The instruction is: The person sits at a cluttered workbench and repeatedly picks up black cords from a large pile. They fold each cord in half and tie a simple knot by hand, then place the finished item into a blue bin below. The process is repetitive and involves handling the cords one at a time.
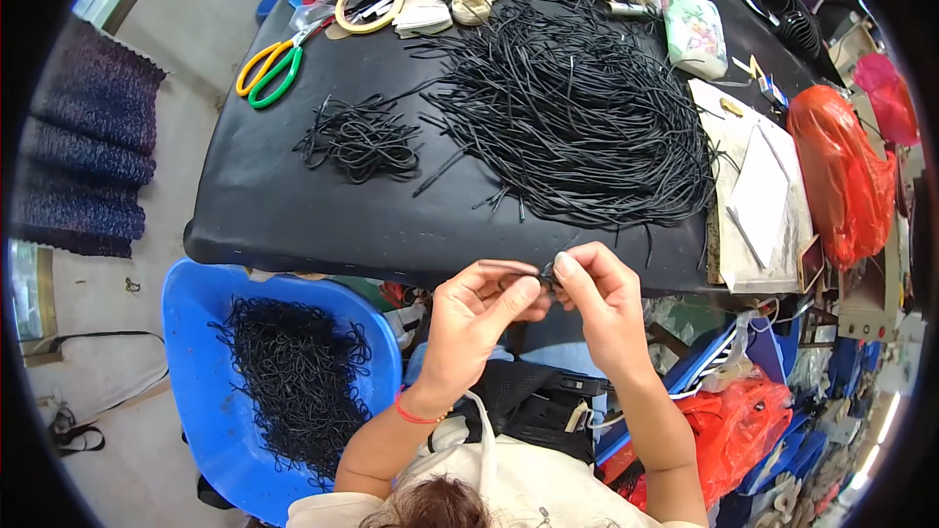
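Both my hands meet just off the table's near edge, pinching a short piece of black cord point(547, 280) between them. My left hand point(481, 311) has thumb and fingertips pressed together on the cord. From the other side my right hand point(604, 301) grips it between thumb and index finger. The fingers cover most of the piece, so its exact shape is hidden. Beyond the hands, a large heap of loose black cords point(587, 127) lies on the black-covered table point(284, 210). A smaller bunch of looped black cords point(362, 140) sits left of that heap.
A blue basin point(186, 372) at lower left holds tangled black loops point(293, 381). Scissors point(269, 73) with yellow and green handles and tape rolls point(370, 4) lie toward the back. At right are a white board point(758, 196), a tissue pack point(694, 29) and a red bag point(843, 176).
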### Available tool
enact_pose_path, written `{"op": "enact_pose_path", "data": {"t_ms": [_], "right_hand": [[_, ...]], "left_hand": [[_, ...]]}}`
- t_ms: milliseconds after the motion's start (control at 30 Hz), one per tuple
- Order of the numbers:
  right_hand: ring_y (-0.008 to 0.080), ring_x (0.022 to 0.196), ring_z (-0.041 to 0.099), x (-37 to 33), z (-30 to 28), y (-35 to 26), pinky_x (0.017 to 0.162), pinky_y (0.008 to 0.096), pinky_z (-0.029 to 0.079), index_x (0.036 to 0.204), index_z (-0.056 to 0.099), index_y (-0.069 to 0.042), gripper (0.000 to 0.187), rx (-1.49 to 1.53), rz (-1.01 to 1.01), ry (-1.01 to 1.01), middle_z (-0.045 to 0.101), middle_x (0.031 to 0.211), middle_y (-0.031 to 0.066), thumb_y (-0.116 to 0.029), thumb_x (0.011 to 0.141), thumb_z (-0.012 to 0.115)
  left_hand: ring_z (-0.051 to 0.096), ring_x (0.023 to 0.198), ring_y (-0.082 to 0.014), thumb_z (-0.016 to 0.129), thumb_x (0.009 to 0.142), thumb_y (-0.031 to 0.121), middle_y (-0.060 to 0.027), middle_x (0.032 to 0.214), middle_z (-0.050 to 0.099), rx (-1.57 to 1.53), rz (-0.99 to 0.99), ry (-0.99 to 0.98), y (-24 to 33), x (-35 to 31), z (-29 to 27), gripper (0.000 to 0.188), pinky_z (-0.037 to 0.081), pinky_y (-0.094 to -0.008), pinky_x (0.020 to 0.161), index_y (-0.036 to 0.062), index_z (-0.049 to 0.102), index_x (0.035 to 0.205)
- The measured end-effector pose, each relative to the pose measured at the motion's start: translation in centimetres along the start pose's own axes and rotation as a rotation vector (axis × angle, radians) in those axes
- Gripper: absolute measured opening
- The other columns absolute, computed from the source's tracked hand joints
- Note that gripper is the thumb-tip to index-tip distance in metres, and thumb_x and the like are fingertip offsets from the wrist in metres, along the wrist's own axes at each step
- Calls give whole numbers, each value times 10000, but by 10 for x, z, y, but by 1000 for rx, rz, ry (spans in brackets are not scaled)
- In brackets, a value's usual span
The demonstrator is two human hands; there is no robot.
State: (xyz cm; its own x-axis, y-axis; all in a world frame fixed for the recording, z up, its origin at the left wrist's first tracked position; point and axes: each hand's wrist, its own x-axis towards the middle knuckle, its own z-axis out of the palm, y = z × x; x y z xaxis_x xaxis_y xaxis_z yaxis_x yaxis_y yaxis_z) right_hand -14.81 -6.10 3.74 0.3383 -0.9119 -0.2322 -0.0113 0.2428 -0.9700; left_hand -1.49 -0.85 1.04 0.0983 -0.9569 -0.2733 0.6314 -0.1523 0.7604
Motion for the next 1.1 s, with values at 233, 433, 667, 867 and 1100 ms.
{"op": "enact_pose_path", "data": {"t_ms": [233,433,667,867,1100], "right_hand": [[14,593,435,-1,-9,6,511,175,347,764,535,-11,186,-105,-55,-92,514,654,-35,-150,880,579],[20,581,432,-9,1,5,503,178,343,729,531,-20,201,46,-124,12,502,632,-33,-144,877,582],[15,590,456,-7,-3,9,532,169,368,742,548,-22,187,4,-20,21,533,651,-25,-150,872,589],[31,646,481,0,-9,3,576,181,397,872,599,-14,131,67,132,6,566,743,-9,-144,872,582],[83,631,513,-6,-11,-1,573,216,409,912,594,6,112,-371,-186,-110,556,743,34,-69,830,597]], "left_hand": [[539,634,-51,595,866,141,-5,748,599,237,-231,-213,16,3,-4,155,458,-185,585,3,612,935],[481,603,-33,582,872,133,27,696,562,349,-90,-182,19,-8,3,181,407,-192,532,-30,608,947],[520,579,-85,613,835,115,-72,638,586,1021,543,-108,13,-8,1,152,408,-233,501,-37,616,850],[593,732,-103,545,891,123,-67,810,639,335,34,-47,7,3,-8,178,493,-238,660,-24,605,971],[602,732,-100,534,894,112,-74,803,643,197,-148,-144,11,10,-19,162,497,-229,675,-8,616,966]]}}
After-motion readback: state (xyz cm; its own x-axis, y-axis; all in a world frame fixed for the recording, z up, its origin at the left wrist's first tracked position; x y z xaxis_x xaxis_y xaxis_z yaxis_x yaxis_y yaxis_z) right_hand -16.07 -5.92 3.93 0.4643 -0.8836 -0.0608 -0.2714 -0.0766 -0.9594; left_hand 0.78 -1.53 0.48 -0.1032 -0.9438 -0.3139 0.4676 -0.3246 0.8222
